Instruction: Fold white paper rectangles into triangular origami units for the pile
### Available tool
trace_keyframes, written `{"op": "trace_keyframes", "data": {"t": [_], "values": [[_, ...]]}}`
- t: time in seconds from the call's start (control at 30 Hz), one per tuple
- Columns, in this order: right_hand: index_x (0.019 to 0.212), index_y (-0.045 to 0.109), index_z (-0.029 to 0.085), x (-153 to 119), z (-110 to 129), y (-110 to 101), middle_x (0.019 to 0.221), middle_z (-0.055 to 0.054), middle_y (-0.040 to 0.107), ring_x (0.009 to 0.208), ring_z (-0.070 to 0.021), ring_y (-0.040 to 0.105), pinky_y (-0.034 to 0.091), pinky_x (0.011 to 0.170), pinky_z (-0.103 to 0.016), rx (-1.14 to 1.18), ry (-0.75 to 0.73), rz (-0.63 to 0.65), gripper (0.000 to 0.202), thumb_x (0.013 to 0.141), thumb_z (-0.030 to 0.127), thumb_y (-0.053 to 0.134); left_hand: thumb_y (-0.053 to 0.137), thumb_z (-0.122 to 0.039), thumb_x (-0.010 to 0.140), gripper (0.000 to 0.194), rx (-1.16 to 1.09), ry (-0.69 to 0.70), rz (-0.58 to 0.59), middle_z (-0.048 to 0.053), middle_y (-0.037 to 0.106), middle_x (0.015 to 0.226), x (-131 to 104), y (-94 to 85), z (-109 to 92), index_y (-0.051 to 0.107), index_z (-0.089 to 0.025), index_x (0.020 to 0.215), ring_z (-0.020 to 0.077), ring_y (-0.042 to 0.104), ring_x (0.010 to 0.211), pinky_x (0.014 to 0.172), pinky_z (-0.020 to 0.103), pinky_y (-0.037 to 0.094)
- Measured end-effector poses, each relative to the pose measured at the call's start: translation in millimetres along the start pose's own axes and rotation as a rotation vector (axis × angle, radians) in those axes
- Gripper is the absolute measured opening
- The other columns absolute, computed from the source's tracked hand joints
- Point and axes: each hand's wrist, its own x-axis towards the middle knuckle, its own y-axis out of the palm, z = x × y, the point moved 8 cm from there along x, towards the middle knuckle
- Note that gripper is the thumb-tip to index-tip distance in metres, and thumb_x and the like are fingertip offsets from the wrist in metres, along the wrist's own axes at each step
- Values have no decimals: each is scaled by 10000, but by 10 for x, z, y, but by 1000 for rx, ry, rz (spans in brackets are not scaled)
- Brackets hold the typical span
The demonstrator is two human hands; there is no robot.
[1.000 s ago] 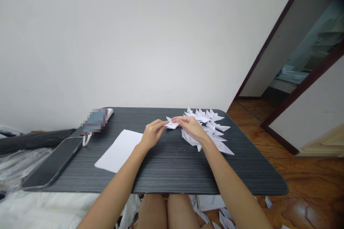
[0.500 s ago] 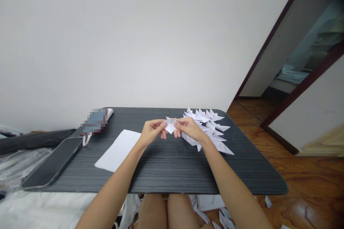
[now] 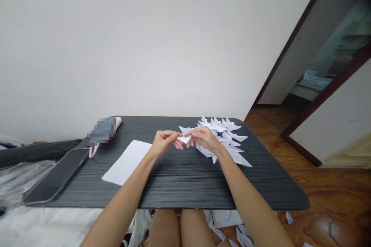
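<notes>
Between my hands, above the middle of the dark table [image 3: 185, 185], is a small folded white paper [image 3: 185, 139] with pointed corners. My left hand [image 3: 166, 141] pinches its left side, thumb and fingers closed on it. My right hand [image 3: 204, 139] grips the right side, its fingers lying over the upper part. Fingertips of both hands nearly meet and cover some of the folds. Just beyond and right of my right hand lie several folded paper boats [image 3: 232, 144] in overlapping rows. Left of my left forearm, a white paper sheet [image 3: 127, 162] rests flat on the table.
A phone [image 3: 58, 177] lies at the table's left edge, with a blurred-out item [image 3: 102, 131] and a white cord behind it. White wall [image 3: 174, 46] rises behind the table. Paper pieces [image 3: 243, 235] are scattered on the floor below, right of my knees.
My right fingers have moved over the folded paper's upper part. The paper, which showed a wider diamond face before, now looks flatter and narrower, with a point sticking out at upper left.
</notes>
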Motion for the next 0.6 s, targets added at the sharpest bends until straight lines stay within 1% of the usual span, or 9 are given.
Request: {"op": "trace_keyframes", "data": {"t": [0.07, 0.13, 0.17, 0.2, 0.3, 0.4, 0.5, 0.6], "values": [[866, 629, 103, 8, -12, -54, 529, -20, 600, 449, -104, 553, 372, 427, -210, -78, -1, -54, 232, 732, 272, 543, 581, -275, 713, 303, 111, 0, -15, 80, 651, 588, 11, -4, 21, 612, -48, 913, 180, 623, 523, 506, 265, 491], [1006, 562, 118, 20, -52, -111, 482, 21, 568, 383, -87, 512, 321, 372, -187, -151, 20, -108, 323, 721, 271, 559, 569, -275, 722, 400, 229, 8, -32, 67, 658, 610, 21, -21, 50, 548, -54, 1055, 177, 628, 549, 553, 285, 505], [1051, 529, 121, 26, -81, -132, 479, 28, 565, 374, -86, 505, 312, 364, -183, -176, 36, -125, 371, 713, 271, 567, 558, -275, 729, 426, 299, 18, -45, 62, 662, 619, 24, -38, 61, 523, -61, 1096, 172, 629, 557, 576, 290, 508], [1056, 519, 115, 34, -113, -149, 483, 25, 570, 381, -90, 509, 318, 370, -185, -195, 51, -136, 389, 705, 273, 574, 547, -273, 737, 421, 380, 33, -57, 58, 667, 633, 26, -55, 67, 521, -72, 1105, 167, 630, 565, 598, 291, 509], [905, 583, 81, 56, -192, -187, 507, -15, 598, 442, -101, 533, 372, 440, -211, -224, 76, -155, 302, 680, 282, 594, 511, -265, 758, 291, 642, 103, -61, 51, 680, 692, 24, -72, 56, 607, -122, 993, 155, 636, 613, 646, 267, 502], [811, 612, 81, 68, -224, -218, 537, -35, 617, 458, -92, 518, 389, 491, -230, -229, 73, -187, 250, 682, 294, 584, 482, -254, 775, 235, 803, 158, -52, 37, 683, 731, 13, -51, 33, 643, -159, 918, 150, 638, 656, 651, 239, 494], [785, 625, 91, 74, -213, -227, 538, -30, 617, 463, -88, 507, 388, 514, -237, -232, 56, -215, 231, 691, 294, 567, 483, -262, 774, 241, 834, 160, -82, 38, 684, 746, 7, -52, 31, 643, -162, 923, 153, 640, 669, 650, 236, 494], [771, 633, 100, 83, -195, -215, 539, -23, 614, 485, -95, 514, 386, 526, -241, -241, 41, -214, 205, 677, 273, 576, 481, -301, 772, 268, 762, 115, -119, 53, 684, 789, 13, -78, 73, 646, -147, 915, 166, 645, 683, 657, 253, 504]]}}
